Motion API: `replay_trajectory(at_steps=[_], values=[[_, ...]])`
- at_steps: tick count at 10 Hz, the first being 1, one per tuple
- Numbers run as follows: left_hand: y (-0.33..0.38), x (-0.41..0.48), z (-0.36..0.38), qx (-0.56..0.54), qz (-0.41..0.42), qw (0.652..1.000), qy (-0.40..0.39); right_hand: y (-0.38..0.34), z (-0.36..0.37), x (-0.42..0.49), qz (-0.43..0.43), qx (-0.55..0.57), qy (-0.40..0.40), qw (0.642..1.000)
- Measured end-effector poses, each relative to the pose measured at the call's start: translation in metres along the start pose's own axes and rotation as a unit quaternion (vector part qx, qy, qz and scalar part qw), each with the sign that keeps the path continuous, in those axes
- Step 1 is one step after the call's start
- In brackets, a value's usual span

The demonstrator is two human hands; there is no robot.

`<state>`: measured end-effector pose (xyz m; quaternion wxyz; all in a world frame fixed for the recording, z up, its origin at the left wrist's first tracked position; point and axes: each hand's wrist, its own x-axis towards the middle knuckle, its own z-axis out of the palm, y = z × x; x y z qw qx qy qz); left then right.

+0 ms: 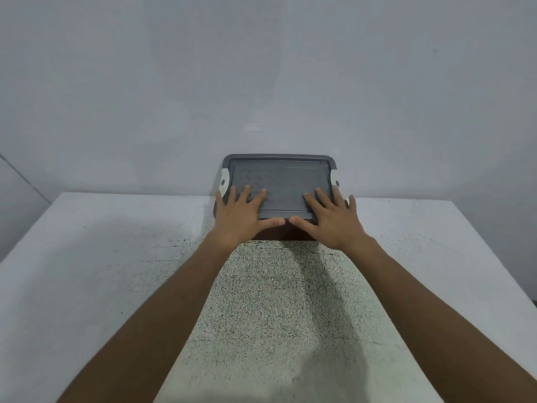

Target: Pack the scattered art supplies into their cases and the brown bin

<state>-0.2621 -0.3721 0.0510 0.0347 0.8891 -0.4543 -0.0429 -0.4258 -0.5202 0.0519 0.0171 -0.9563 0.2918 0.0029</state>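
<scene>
Misalignment is the main risk. The flat grey plastic lid (284,181) sits on the brown bin (279,234) at the far edge of the white counter (101,242), against the wall. The person's left hand (241,216) and right hand (331,219) press flat on its near half, each grip apart, fingers splayed, clamped on nothing. Can't tell if the white side latches (224,181) are engaged. An uneven push could cock the lid or leave its far edge proud. Too hard a push could skid the bin.
</scene>
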Motion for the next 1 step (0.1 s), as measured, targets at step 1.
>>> replay_trajectory(at_steps=[1], values=[[0.0081,-0.0164,0.0027,-0.017,0.004,0.998,0.065,-0.0059,0.0044,-0.0157,-0.001,0.024,0.047,0.999]])
